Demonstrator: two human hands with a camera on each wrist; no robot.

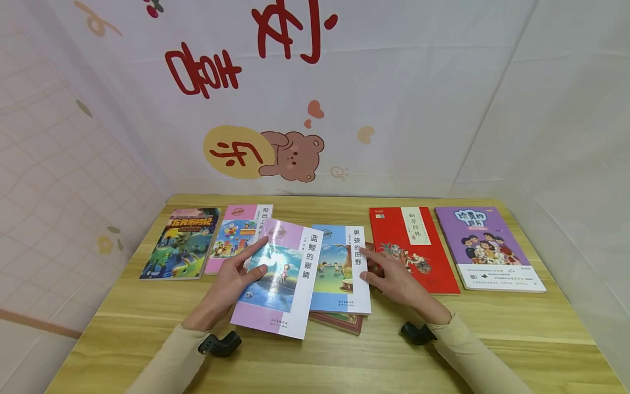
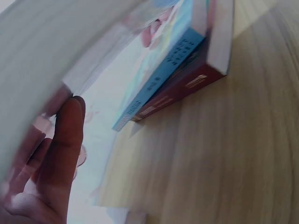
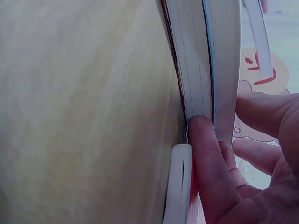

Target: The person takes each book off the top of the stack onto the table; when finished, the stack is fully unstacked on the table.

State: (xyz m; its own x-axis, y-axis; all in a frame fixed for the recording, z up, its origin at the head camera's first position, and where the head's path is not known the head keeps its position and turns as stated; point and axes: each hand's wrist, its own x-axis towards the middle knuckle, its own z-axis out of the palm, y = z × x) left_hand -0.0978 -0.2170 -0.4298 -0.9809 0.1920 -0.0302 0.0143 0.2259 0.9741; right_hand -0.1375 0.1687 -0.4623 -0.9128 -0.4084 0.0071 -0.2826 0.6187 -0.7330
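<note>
My left hand grips a pink book with a sea picture, thumb on its cover and the book raised and tilted above the table. In the left wrist view, that book's pale underside covers the upper left. Just right of it, a blue book with a field scene lies on a brown-red book, which is mostly hidden. My right hand holds the blue book's right edge. In the right wrist view, its fingers touch the page edges of both stacked books.
At the left lie a dark adventure book and another pink book, partly covered by the raised one. To the right are a red book and a purple book. A printed cloth hangs behind the wooden table.
</note>
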